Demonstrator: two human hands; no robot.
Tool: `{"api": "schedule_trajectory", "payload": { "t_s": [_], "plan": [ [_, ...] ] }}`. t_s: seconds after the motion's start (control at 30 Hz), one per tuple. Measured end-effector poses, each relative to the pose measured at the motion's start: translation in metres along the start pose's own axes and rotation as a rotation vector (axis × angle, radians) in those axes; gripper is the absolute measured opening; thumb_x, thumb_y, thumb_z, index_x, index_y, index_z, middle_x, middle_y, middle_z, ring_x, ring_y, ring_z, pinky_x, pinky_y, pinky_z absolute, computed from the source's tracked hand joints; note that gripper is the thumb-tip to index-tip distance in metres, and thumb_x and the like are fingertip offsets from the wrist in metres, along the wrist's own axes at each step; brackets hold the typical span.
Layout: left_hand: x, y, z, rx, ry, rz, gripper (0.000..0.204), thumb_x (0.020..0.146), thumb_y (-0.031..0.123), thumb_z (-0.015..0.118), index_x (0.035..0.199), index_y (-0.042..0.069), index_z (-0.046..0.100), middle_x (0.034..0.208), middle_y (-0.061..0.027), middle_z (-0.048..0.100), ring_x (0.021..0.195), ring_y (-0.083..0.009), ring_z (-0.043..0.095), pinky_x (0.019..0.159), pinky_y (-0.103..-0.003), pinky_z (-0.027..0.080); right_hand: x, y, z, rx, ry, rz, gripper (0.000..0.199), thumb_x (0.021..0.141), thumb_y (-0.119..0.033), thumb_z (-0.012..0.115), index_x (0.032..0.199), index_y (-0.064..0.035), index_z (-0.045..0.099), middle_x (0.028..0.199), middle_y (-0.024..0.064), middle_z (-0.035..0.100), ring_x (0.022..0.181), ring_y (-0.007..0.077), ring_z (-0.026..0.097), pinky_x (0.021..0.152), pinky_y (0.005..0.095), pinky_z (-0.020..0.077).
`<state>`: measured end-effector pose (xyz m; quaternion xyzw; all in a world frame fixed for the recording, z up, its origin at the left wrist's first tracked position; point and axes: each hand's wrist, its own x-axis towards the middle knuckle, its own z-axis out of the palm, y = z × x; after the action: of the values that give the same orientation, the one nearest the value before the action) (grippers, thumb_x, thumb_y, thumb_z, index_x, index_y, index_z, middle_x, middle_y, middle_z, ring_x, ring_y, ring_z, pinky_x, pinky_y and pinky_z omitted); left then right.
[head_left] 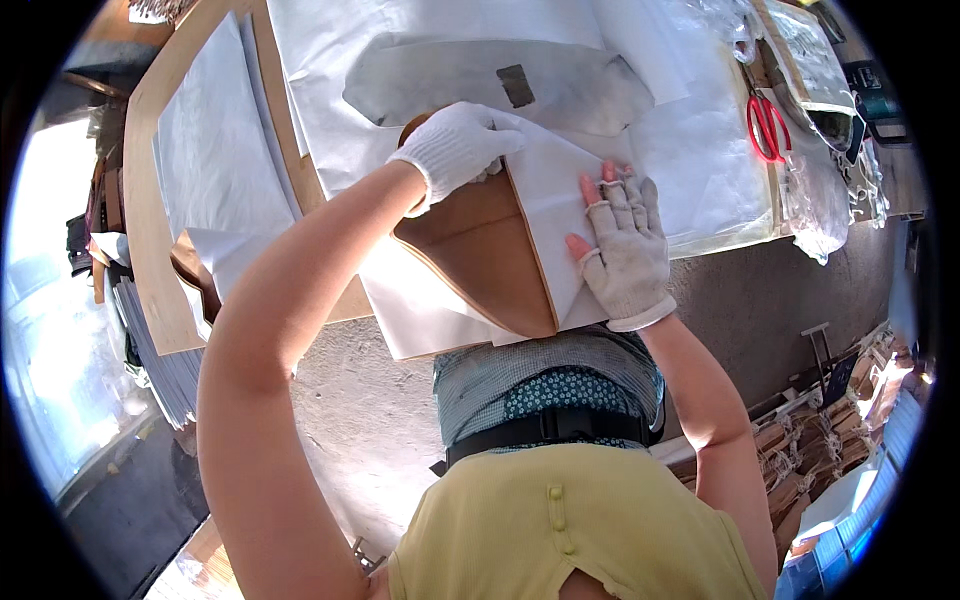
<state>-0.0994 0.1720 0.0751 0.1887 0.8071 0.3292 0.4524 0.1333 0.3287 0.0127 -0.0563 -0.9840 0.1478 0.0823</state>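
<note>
A brown, stiff-looking sheet with a curved edge lies at the table's near edge, partly wrapped by white paper. My left hand, in a white knit glove, reaches over the top of the brown sheet. Its fingers are bent together at the paper's folded edge and seem to pinch it; the fingertips are partly hidden. To the right, my right hand rests on the paper with its fingers stretched and apart. That glove leaves the thumb and some fingertips bare.
Beyond my hands lies a long grey translucent piece with a dark patch. A stack of white sheets is at left, beside another brown piece. Red-handled scissors and clear plastic bags are at right. Bundled brown material lies below.
</note>
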Motion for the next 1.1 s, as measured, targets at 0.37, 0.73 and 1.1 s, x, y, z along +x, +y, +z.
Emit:
{"api": "schedule_trajectory", "payload": {
  "t_s": [0.37,0.73,1.1],
  "plan": [
    [0.007,-0.019,0.023,0.493,0.29,0.293,0.031,0.101,0.028,0.052,0.108,0.012,0.078,0.103,-0.0201,0.076,0.098,-0.0401,0.072,0.088,-0.05,0.057,-0.028,-0.017,0.002,0.022,-0.207,-0.34,0.072,0.09,-0.038,0.07,0.155,-0.0097,0.056,0.165,0.0189,0.046,0.154,0.0431,0.039,0.13,0.0581,0.0226],
    [-0.117,-0.047,-0.008,0.075,0.876,0.586,0.036,0.102,0.013,0.067,0.137,0.007,0.07,0.115,-0.0144,0.075,0.11,-0.0312,0.072,0.094,-0.041,0.058,0.057,-0.01,0.001,-0.014,-0.108,-0.288,0.084,0.088,-0.043,0.073,0.154,0.0032,0.051,0.166,0.0253,0.042,0.158,0.0417,0.032,0.132,0.0534,0.0218],
    [-0.12,-0.141,0.01,-0.503,0.474,0.225,0.058,0.114,0.038,0.033,0.162,0.006,0.043,0.163,-0.0185,0.049,0.155,-0.0314,0.041,0.13,-0.041,0.03,0.135,-0.026,0.032,0.024,-0.057,-0.478,0.084,0.089,-0.04,0.075,0.158,-0.0015,0.047,0.168,0.0207,0.04,0.159,0.0399,0.031,0.132,0.0516,0.0252]
  ]
}}
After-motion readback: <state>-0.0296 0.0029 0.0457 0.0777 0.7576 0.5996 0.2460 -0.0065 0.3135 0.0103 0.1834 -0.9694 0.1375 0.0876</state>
